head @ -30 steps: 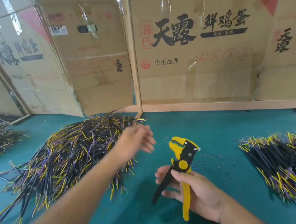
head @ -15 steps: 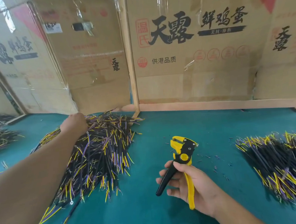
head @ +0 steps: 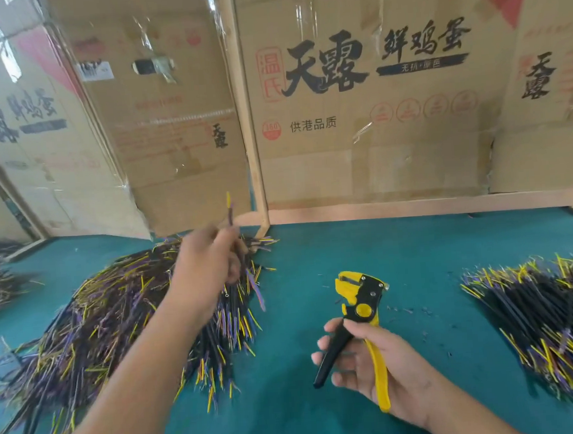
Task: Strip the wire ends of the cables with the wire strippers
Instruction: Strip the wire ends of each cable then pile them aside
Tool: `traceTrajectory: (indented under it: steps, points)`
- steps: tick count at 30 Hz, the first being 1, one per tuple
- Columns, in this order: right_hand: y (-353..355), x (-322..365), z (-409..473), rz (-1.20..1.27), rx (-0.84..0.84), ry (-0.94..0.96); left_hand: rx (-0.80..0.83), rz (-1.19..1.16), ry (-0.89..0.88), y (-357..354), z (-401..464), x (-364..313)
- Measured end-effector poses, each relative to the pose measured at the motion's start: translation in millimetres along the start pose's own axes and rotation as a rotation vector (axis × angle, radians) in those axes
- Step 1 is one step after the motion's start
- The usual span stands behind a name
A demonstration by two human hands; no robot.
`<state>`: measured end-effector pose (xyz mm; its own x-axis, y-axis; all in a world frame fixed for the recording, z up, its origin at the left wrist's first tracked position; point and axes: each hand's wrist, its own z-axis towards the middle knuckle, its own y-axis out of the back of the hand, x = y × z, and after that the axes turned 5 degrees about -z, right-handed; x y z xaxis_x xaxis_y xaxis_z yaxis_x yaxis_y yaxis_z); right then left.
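Head view: a teal counter (head: 314, 248) is seen from above, walled in by cardboard sheets (head: 358, 144) beyond both hands.
Left hand (head: 210, 266): curled, with one cable (head: 229, 209) pinched and lifted above the heap; its yellow tip points upward past the fingers. The hand is blurred, so the exact finger placement cannot be told.
Unstripped heap (head: 116, 323): spread directly beneath and behind the left hand, on the side away from the right hand.
Right hand (head: 380, 366): the wire strippers (head: 360, 316) are held by their handles, fingers wrapped loosely; the handles are spread and the head is raised, pointing away from the palm.
Second pile (head: 549, 313): laid outboard of the right hand, well apart from the tool.
Step judged: the cable is being carried toward the tool head.
Risk, misfeed: the short tip could be seated too deep or askew, so strands might be nicked.
Risk, snagging: neighbouring cables could be dragged out of the heap with the pinched one.
Risk, slip: with a loose pinch, the cable could be pulled free when the handles are squeezed.
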<state>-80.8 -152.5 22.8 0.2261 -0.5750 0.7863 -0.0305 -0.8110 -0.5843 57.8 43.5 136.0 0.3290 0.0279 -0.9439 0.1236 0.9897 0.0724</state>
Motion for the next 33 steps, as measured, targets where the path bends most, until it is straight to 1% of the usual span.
traceTrajectory:
  steps: [1, 3, 7, 10, 12, 18, 22, 25, 27, 31, 33]
  points:
    - [1.0, 0.1, -1.0, 0.012, -0.017, 0.010, 0.114, -0.186, 0.095, -20.0, -18.6, 9.9]
    - [2.8, 2.3, -1.3, 0.041, -0.047, 0.045, 0.240, -0.323, 0.192, -50.5, -44.2, 31.8]
    - [14.0, 13.5, -1.5, 0.064, -0.097, 0.129, 0.263, -0.467, 0.249, -72.9, -67.1, 63.4]
    - [18.7, 17.3, -2.8, 0.096, -0.090, 0.160, 0.335, -0.498, 0.212, -77.7, -76.9, 71.5]
    - [18.9, 15.1, -2.3, 0.127, -0.056, 0.172, 0.395, -0.520, 0.205, -79.4, -79.5, 74.4]
    - [19.6, 8.8, 4.9, 0.019, -0.002, 0.202, 0.497, -0.515, 0.184, -81.9, -80.3, 80.5]
    - [22.3, 8.0, 4.7, -0.020, 0.020, 0.254, 0.500, -0.507, 0.152, -82.5, -80.6, 81.8]
    - [25.6, 8.6, 5.7, -0.018, -0.012, 0.266, 0.472, -0.546, 0.156, -82.9, -80.2, 80.6]
    - [26.7, 9.1, 5.8, -0.004, -0.024, 0.262, 0.473, -0.562, 0.180, -82.0, -80.0, 78.4]
    - [25.3, 8.3, 5.4, 0.037, -0.017, 0.241, 0.470, -0.522, 0.259, -78.4, -79.4, 75.1]
    - [23.1, 7.9, 4.7, 0.032, -0.012, 0.226, 0.462, -0.553, 0.297, -77.3, -79.7, 73.4]
